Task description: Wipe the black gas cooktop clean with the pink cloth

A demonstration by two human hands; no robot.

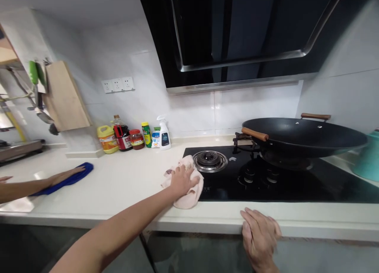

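My left hand (182, 182) presses down on a pale pink cloth (189, 200) with fingers spread and slightly bent. That cloth lies crumpled over the left edge of the black glass gas stove (222, 192), beside the left burner (209, 160). At the counter's front edge, below the stove, my right hand (260, 233) rests with nothing visible in it; its fingers are loosely bent and a little blurred. A small white scrap (232, 159) lies on the glass right of the burner.
A large black wok (304, 136) with wooden handles covers the right burner, under a black range hood (237, 36). Bottles, a red-lidded jar (136, 139) and a spray bottle (164, 134) line the wall. At left, another person's hand (66, 176) presses a blue cloth (75, 180) on the counter (124, 186).
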